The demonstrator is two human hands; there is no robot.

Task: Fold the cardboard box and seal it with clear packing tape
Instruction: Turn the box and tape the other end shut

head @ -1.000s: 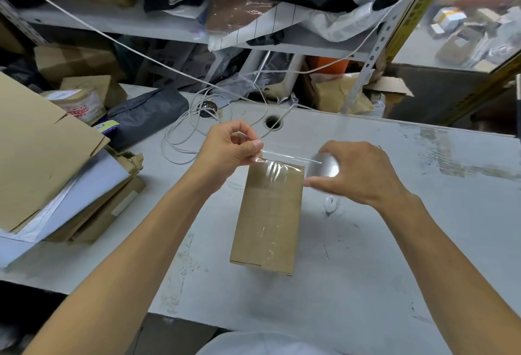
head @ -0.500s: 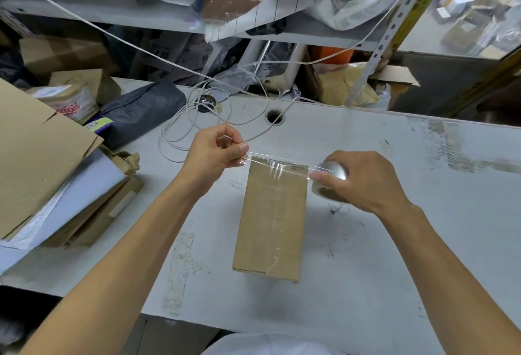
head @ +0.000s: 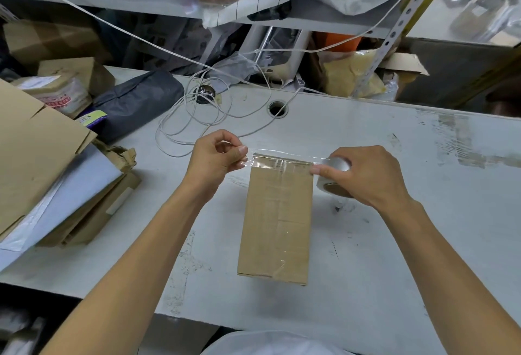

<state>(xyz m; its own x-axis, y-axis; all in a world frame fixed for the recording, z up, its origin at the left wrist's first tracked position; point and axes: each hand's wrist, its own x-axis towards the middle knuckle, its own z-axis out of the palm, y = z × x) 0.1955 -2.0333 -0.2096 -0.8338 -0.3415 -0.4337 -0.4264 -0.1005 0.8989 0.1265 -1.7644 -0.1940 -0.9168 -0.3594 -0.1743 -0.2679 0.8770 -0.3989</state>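
Observation:
A closed brown cardboard box point(head: 277, 219) lies flat on the grey table point(head: 408, 230), long side running away from me, with clear tape along its top face. A strip of clear tape point(head: 277, 160) stretches across the box's far end. My left hand point(head: 215, 157) pinches the strip's free end just left of the box. Just right of the box's far corner, my right hand point(head: 366, 175) grips the roll of clear packing tape point(head: 332, 177).
Flattened cardboard and white sheets point(head: 42, 171) are stacked at the left. A dark grey bag point(head: 135, 100) and a coiled white cable point(head: 197, 117) lie behind the box, near a cable hole point(head: 277, 108). Cluttered shelves stand at the back.
The tape strip has been pulled longer and lowered onto the box's far end. My hands have moved apart, the left hand leftward, the right hand with the roll rightward.

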